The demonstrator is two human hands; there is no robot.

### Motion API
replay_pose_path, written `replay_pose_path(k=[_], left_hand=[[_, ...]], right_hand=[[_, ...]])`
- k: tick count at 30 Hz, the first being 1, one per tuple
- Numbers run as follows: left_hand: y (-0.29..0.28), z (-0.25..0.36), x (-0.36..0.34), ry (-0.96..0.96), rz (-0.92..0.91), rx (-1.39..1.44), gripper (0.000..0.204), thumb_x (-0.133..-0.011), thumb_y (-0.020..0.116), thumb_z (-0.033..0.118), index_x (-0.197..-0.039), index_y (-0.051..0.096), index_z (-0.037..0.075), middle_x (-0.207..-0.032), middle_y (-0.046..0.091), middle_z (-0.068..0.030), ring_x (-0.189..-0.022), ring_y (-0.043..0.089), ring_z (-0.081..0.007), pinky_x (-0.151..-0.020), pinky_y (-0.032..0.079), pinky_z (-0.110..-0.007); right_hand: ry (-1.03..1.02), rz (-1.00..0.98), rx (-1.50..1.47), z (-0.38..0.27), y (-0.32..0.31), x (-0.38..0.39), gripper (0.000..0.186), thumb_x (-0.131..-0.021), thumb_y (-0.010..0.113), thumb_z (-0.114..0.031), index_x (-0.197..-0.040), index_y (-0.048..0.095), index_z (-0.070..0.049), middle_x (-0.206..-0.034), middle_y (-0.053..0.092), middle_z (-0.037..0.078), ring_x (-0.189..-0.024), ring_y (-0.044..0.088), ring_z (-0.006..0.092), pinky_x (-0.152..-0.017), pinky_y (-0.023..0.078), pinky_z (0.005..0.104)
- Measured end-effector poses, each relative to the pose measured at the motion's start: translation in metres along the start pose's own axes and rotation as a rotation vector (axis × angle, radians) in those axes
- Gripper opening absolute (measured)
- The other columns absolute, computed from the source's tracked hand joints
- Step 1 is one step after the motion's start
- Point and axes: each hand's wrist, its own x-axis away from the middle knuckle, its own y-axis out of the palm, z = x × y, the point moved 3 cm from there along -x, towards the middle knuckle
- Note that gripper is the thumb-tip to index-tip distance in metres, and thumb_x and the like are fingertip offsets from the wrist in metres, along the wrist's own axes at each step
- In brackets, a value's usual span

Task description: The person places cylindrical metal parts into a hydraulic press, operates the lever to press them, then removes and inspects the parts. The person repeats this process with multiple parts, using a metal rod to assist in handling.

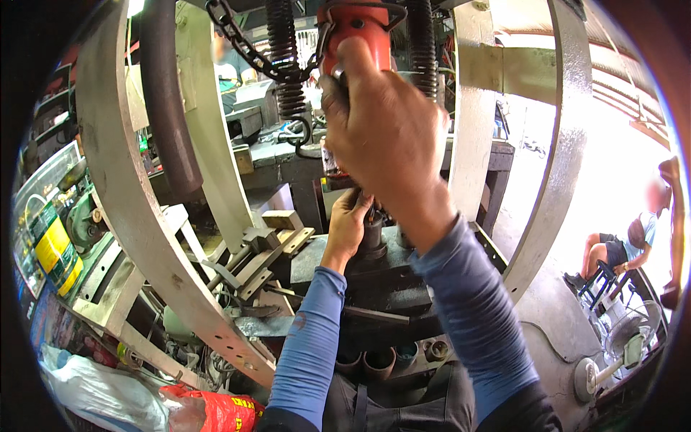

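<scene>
Raised in front of a red hydraulic jack (377,45), my right hand (392,126) is closed, with its thumb pointing up; what its fingers grip is hidden behind the hand. Lower down, my left hand (346,225) pinches a dark metal piece (371,215) at the top of a short, dark metal cylinder (372,241). That cylinder stands upright on a grey metal bed (308,268). Coil springs, one on the left (282,50) and one on the right (422,50), hang beside the jack. A dark chain (248,52) loops to the jack's left.
Pale steel uprights (129,144) (565,144) flank me. Metal bars and blocks (270,252) lie left of the bed. Several round metal sleeves (379,362) sit below it. At the right are a fan (632,331) and a seated person (628,241). Bags (223,412) lie lower left.
</scene>
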Motion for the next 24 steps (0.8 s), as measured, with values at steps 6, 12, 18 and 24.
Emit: replay_pose_path(k=[6, 12, 18, 24], left_hand=[[0.003, -0.011, -0.012, -0.014, -0.139, -0.078, 0.032, -0.107, 0.063, 0.036, -0.113, 0.069, 0.006, -0.093, 0.066, 0.0013, -0.084, 0.059, -0.0079, -0.078, 0.047, -0.025], [-0.013, -0.013, -0.006, -0.020, -0.083, -0.007, 0.031, -0.105, 0.067, 0.034, -0.100, 0.069, 0.004, -0.089, 0.066, 0.0022, -0.082, 0.057, -0.0079, -0.077, 0.045, -0.025], [-0.009, -0.013, -0.012, -0.028, -0.103, -0.026, 0.030, -0.105, 0.067, 0.034, -0.110, 0.070, 0.005, -0.095, 0.068, 0.0006, -0.086, 0.059, -0.0085, -0.081, 0.047, -0.027], [-0.006, -0.003, -0.009, -0.011, -0.080, -0.060, 0.031, -0.105, 0.067, 0.034, -0.111, 0.071, 0.004, -0.093, 0.068, 0.0018, -0.083, 0.058, -0.0074, -0.078, 0.046, -0.025]], right_hand=[[-0.030, -0.388, 0.092, 0.027, 0.006, -0.093, 0.041, -0.098, 0.054, -0.045, -0.122, 0.066, -0.014, -0.099, 0.076, 0.021, -0.093, 0.074, 0.0418, -0.085, 0.058, 0.0540], [-0.008, -0.044, 0.071, 0.002, 0.004, -0.017, 0.031, -0.100, 0.059, -0.042, -0.113, 0.059, -0.014, -0.078, 0.074, 0.017, -0.072, 0.074, 0.0396, -0.064, 0.057, 0.0549], [-0.100, -0.183, 0.101, 0.014, 0.005, -0.057, 0.036, -0.100, 0.057, -0.044, -0.121, 0.061, -0.014, -0.082, 0.074, 0.018, -0.075, 0.073, 0.0418, -0.068, 0.057, 0.0564], [-0.027, -0.118, 0.102, 0.010, 0.008, -0.052, 0.037, -0.101, 0.054, -0.043, -0.124, 0.063, -0.015, -0.087, 0.075, 0.020, -0.081, 0.074, 0.0427, -0.073, 0.058, 0.0564]])
